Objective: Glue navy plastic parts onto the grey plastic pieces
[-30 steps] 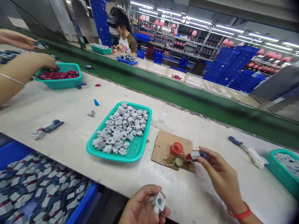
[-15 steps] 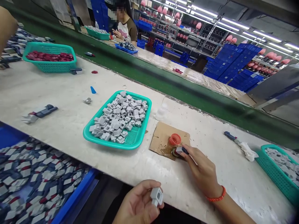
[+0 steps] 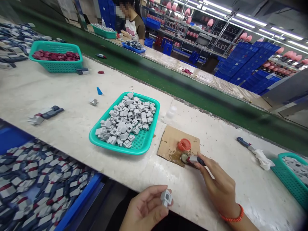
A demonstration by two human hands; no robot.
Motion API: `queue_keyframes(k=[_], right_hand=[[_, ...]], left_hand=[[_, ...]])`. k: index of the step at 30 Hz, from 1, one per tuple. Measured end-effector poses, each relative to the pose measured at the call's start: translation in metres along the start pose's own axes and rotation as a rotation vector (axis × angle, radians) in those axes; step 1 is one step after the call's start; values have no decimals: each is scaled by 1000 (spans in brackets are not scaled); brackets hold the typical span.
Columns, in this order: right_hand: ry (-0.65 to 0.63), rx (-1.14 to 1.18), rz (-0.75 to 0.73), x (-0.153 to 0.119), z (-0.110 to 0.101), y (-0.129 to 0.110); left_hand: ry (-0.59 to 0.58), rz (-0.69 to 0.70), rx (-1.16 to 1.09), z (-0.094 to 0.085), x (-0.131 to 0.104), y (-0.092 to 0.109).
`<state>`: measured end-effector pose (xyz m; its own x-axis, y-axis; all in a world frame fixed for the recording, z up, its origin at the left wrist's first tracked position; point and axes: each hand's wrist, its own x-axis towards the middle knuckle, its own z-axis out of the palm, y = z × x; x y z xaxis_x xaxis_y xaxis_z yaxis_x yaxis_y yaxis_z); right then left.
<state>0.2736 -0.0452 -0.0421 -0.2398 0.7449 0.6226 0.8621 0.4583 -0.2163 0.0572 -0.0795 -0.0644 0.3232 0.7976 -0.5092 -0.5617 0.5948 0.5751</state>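
A: Start nearest. What is the left hand [image 3: 144,210] doing?

B: Its fingers [image 3: 154,197] pinch a small grey cap [image 3: 166,197], hollow side up, held off the surface [image 3: 60,128] at its near edge. Nothing is fitted into it yet, as far as I can judge.

A: And the right hand [image 3: 218,184]?

B: Just beyond and to the right of that. Its fingers [image 3: 204,163] are pressed around a short dark and red piece [image 3: 195,159], whose tip touches a small round dish [image 3: 184,157] on a cardboard square [image 3: 173,142]. An orange lid [image 3: 184,144] lies just behind the dish. The cardboard looks wet around it, so I take this as a dab of glue or grease.

A: So the two parts are apart?

B: Yes, one in each hand, not joined. I would call this piece midway: dipping in hand, fitting still left.

A: How much work is left overall?

B: Plenty, I judge. Left of the right fingers a teal tray [image 3: 141,149] holds a heap of grey caps [image 3: 126,120]. Down to the left of the left fingers a blue bin [image 3: 81,199] is full of blue, white and red pieces [image 3: 31,183]; I cannot tell whether those are finished.

A: Farther out?

B: A teal basket of red bits [image 3: 56,57] stands well off to the far left, another teal basket [image 3: 292,178] to the right. Across the green belt [image 3: 168,86] another person [image 3: 131,25] sits working.
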Motion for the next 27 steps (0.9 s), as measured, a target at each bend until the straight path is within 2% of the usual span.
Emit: queue_keyframes(k=[4,7,10,13,16,20,24,27], right_hand=[[103,-41,84,-6,-5,-13],[135,32,361,-18,-7,-35],[123,235,659,-28,-3,-61],[164,446,814,-32,4,-80],[178,554,865,-31,9,-89],[150,584,866,-32,12,-89],[118,606,735,-35,14,-86],[70,632,663,-38,16,-83]], left_hand=[[68,39,24,3,1,-6],[91,60,34,7,1,-7],[96,63,47,9,0,-5],[85,46,47,10,-1,-3],[62,34,31,10,-1,-3],[46,34,22,10,-1,-3],[35,40,23,11,-1,-4],[86,74,36,11,-1,-7]])
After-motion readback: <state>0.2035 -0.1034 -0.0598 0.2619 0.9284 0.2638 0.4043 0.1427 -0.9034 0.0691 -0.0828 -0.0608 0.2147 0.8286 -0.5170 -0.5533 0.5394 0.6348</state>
